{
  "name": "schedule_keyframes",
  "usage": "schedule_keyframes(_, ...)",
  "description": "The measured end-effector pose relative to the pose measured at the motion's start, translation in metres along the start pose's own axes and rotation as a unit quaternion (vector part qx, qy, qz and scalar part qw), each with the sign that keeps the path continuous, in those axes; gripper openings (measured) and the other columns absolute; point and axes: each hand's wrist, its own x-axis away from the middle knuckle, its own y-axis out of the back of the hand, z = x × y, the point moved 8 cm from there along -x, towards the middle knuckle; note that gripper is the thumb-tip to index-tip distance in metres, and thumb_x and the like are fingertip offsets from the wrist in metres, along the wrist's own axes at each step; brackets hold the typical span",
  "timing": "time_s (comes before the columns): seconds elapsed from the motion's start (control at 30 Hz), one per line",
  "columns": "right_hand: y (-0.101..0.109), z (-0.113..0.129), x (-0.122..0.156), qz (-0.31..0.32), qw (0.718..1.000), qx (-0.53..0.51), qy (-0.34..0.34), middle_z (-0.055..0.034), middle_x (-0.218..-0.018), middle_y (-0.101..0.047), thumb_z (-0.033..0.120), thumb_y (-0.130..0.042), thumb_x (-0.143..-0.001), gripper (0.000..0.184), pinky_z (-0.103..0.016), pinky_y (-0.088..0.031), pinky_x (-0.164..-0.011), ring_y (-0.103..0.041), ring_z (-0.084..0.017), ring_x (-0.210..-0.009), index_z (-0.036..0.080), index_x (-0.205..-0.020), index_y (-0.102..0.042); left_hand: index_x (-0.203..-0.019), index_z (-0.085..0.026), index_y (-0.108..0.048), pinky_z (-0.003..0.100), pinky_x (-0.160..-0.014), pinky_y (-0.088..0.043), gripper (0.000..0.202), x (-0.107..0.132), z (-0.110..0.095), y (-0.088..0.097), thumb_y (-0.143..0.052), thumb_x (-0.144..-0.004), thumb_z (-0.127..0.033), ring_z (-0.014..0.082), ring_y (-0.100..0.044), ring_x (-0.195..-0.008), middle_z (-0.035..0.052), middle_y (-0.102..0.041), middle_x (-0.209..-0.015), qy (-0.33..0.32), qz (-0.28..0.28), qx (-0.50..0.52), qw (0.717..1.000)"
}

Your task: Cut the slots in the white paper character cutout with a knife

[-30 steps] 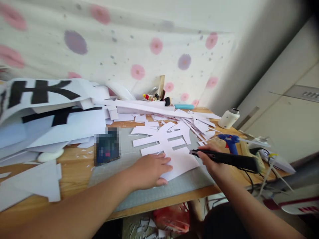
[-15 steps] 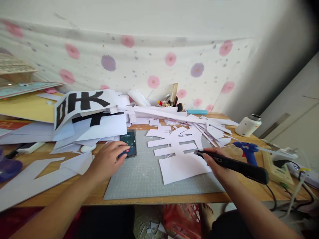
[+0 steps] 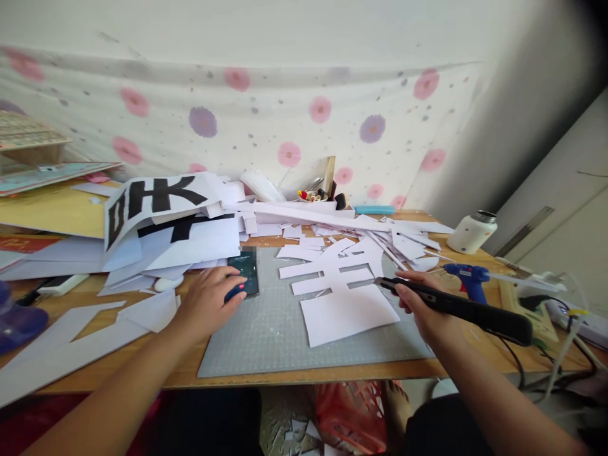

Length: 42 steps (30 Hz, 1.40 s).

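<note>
My left hand [image 3: 209, 301] rests on the grey cutting mat's [image 3: 270, 335] left edge, fingers curled, with fingertips touching the lower part of a phone [image 3: 244, 273] whose screen is lit. My right hand [image 3: 420, 306] is closed round a long black cutting tool [image 3: 456, 307] with its tip at the right edge of a white cut-out sheet [image 3: 339, 294] lying on the mat. The sheet's upper part is cut into bars like a large character.
White offcuts [image 3: 394, 244] litter the back of the wooden desk [image 3: 142, 370]. Printed sheets with black letters [image 3: 152, 209] pile up at left. A blue glue gun [image 3: 468, 278], a white jar [image 3: 472, 232] and cables sit at right.
A second ago my left hand pressed on the cut-out sheet; it has since moved left to the phone. My right hand with the tool lifted slightly. The view swung left.
</note>
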Motion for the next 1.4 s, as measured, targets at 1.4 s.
schedule_keyframes(1.4, -0.126, -0.011, -0.005, 0.273, 0.927, -0.171, -0.194, 0.0055, -0.042, -0.049, 0.043, -0.077, -0.072, 0.035, -0.021, -0.03, -0.038, -0.04, -0.007, -0.038, 0.019, -0.058, -0.055, -0.114, -0.041, -0.071, 0.062, -0.117, -0.018, 0.027, -0.081, -0.117, -0.103, -0.065, -0.088, -0.046, 0.0354, -0.027, -0.148, -0.0039, -0.048, -0.152, -0.242, 0.256, 0.189, 0.917)
